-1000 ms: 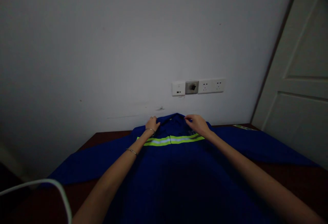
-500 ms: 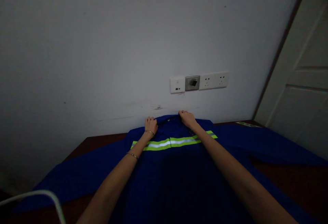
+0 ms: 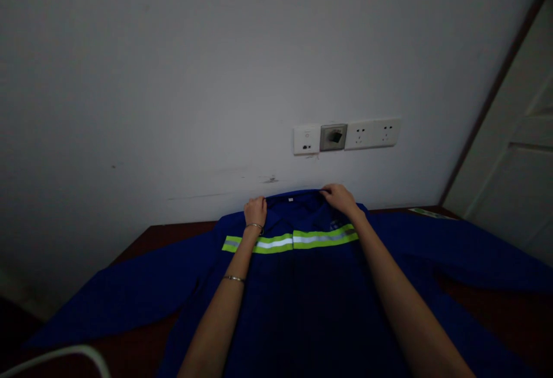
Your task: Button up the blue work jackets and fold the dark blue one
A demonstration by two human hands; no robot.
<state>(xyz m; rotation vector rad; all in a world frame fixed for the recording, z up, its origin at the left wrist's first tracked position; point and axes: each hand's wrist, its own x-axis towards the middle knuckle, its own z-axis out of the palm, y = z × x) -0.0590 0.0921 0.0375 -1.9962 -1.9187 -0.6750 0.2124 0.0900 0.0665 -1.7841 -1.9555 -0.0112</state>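
Observation:
A blue work jacket (image 3: 311, 291) lies spread out front side up, its sleeves stretched to both sides. A yellow-green reflective stripe (image 3: 276, 244) crosses its chest. At the far end, my left hand (image 3: 256, 212) is closed on the left part of the collar. My right hand (image 3: 340, 198) pinches the collar's right part, thumb and fingers together. Between the hands the collar (image 3: 298, 196) is held wide, with a small white label inside it. My forearms hide parts of the jacket's front, and its lower body is dark.
The dark red tabletop (image 3: 173, 232) meets a pale wall (image 3: 173, 78) just behind the collar. Sockets and switches (image 3: 371, 133) sit on the wall. A white curved tube (image 3: 82, 350) is at lower left, a panelled door (image 3: 518, 165) at right.
My right hand has moved right along the collar, away from my left hand. The collar opening is wider, and its label shows more clearly. The view has shifted slightly.

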